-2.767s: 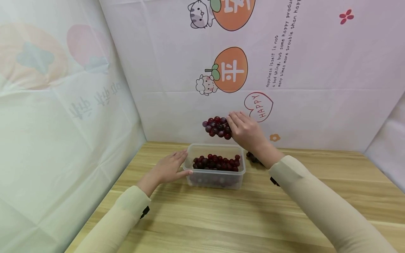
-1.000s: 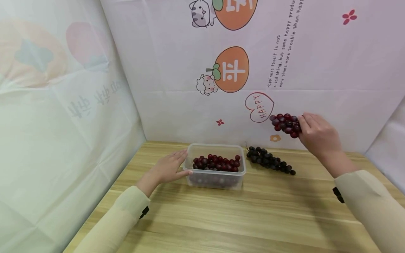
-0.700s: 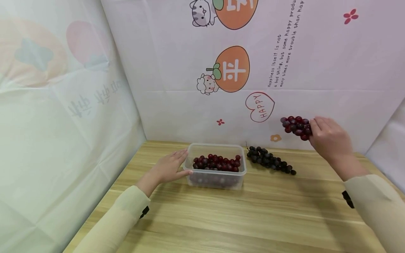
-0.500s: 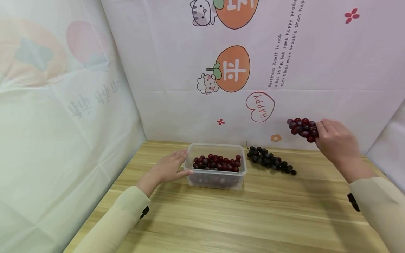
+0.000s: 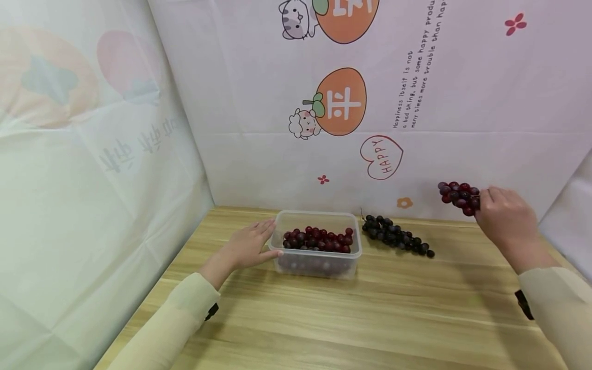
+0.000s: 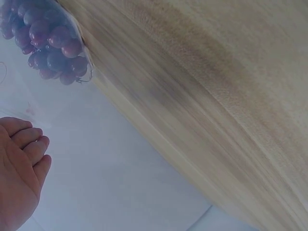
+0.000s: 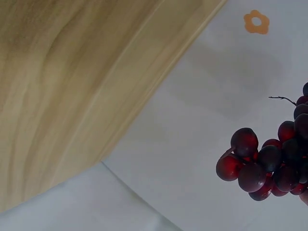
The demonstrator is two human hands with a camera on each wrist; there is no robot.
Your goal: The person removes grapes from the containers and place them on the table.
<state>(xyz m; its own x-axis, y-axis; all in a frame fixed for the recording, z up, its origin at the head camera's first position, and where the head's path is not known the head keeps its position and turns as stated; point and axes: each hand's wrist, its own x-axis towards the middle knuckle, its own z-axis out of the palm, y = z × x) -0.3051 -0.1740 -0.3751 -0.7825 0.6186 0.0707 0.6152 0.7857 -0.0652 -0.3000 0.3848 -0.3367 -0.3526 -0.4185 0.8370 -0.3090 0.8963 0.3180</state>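
My right hand (image 5: pixel 507 218) grips a bunch of red grapes (image 5: pixel 459 197) above the right part of the table, near the back wall. In the right wrist view those red grapes (image 7: pixel 269 166) hang at the right edge, with nearly all of the hand out of sight. A clear plastic container (image 5: pixel 319 263) holds more red grapes (image 5: pixel 318 240). My left hand (image 5: pixel 245 245), its fingers straight, rests against the container's left side. In the left wrist view the left palm (image 6: pixel 19 173) shows, with grapes (image 6: pixel 45 41) seen through the container wall.
A bunch of black grapes (image 5: pixel 395 235) lies on the wooden table (image 5: pixel 324 318), just right of the container. A white printed cloth (image 5: pixel 259 169) forms the back wall, and another cloth (image 5: pixel 92 205) hangs at the left.
My right hand has carried its red grapes rightward from above the container, then somewhat lower, uncovering the black grapes. The left hand and container have stayed in place.
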